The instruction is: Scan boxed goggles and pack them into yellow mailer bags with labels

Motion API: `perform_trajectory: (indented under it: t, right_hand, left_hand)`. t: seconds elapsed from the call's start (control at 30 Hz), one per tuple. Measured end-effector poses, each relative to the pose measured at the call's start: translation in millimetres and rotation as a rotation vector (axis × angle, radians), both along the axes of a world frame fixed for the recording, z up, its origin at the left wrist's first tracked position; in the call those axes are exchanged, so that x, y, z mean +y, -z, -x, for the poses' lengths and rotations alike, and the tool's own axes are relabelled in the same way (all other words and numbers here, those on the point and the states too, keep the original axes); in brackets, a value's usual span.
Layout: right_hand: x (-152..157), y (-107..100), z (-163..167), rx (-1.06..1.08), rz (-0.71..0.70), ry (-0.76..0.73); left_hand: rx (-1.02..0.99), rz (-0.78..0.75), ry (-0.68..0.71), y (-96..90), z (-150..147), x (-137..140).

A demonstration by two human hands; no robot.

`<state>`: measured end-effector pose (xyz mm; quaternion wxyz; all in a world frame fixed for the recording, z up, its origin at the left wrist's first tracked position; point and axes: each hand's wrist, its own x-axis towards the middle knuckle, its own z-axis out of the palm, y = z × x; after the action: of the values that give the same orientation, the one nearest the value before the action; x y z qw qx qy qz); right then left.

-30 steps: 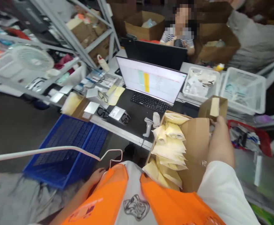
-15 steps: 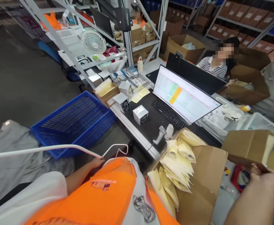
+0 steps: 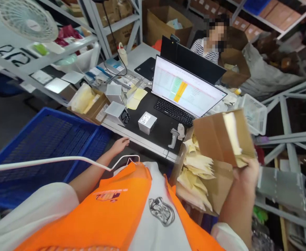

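Observation:
My right hand (image 3: pixel 248 171) grips the lower right edge of a small open cardboard box (image 3: pixel 211 136), tilted so that a pale sheet or envelope (image 3: pixel 232 134) shows inside it. That box hangs over a larger carton (image 3: pixel 222 176) filled with yellow padded envelopes (image 3: pixel 194 186). At the desk's front edge is my left hand (image 3: pixel 120 143), its fingers stretched out and nothing in them. Closest to it on the desk (image 3: pixel 132 120) are a silver-grey box with a label (image 3: pixel 147 122) and another grey box (image 3: pixel 116 112).
A monitor (image 3: pixel 186 87), keyboard (image 3: pixel 173 111) and handheld scanner (image 3: pixel 173 137) occupy the desk. Blue crates (image 3: pixel 45 150) stand at the left. Beyond the screens sits a person in a striped top (image 3: pixel 205 48). Metal shelving (image 3: pixel 286 115) rises at the right.
My right hand has brought the small cardboard box leftward, over the carton of envelopes. My left hand has moved forward from beside my body to the desk edge. The view has turned right.

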<state>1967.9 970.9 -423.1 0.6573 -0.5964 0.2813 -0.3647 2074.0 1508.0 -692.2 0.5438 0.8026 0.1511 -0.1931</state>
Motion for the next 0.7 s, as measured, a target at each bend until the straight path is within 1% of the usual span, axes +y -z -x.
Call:
perform_trajectory:
  t: [0.03, 0.1, 0.17, 0.27, 0.33, 0.37, 0.43, 0.5, 0.57, 0.63, 0.7]
  right_hand:
    - [25.2, 14.2, 2.3, 0.017, -0.007, -0.047]
    - [76.2, 49.1, 6.6, 0.084, -0.034, -0.094]
    - [125.3, 87.7, 11.1, 0.165, -0.057, -0.142]
    - [186.3, 137.9, 19.0, 0.313, -0.01, -0.19]
    - [214.5, 159.6, 24.9, 0.408, 0.085, -0.249]
    - [224.9, 166.3, 28.0, 0.441, 0.149, -0.285]
    - [239.7, 172.3, 34.4, 0.469, 0.295, -0.356]
    - [248.9, 170.8, 40.0, 0.472, 0.433, -0.428]
    - [253.7, 165.1, 42.4, 0.482, 0.537, -0.513]
    - [252.7, 159.1, 39.5, 0.523, 0.61, -0.594]
    - [244.9, 155.7, 30.4, 0.595, 0.655, -0.644]
  left_hand:
    - [-0.042, 0.047, 0.021, -6.4, -16.3, -0.5]
    - [-0.101, 0.129, 0.079, -19.9, -42.5, -3.1]
    - [-0.113, 0.19, 0.158, -30.8, -59.5, -8.5]
    - [-0.076, 0.243, 0.308, -38.1, -69.2, -20.8]
    - [-0.044, 0.26, 0.433, -37.1, -68.0, -29.3]
    - [-0.03, 0.261, 0.501, -35.0, -66.2, -32.9]
    - [0.001, 0.238, 0.625, -28.4, -61.8, -38.1]
    - [0.055, 0.206, 0.745, -19.7, -57.1, -40.8]
    - [0.126, 0.209, 0.846, -11.4, -52.2, -42.5]
    - [0.151, 0.238, 0.887, -6.1, -46.7, -44.6]
    - [0.131, 0.235, 0.86, -4.9, -41.0, -48.2]
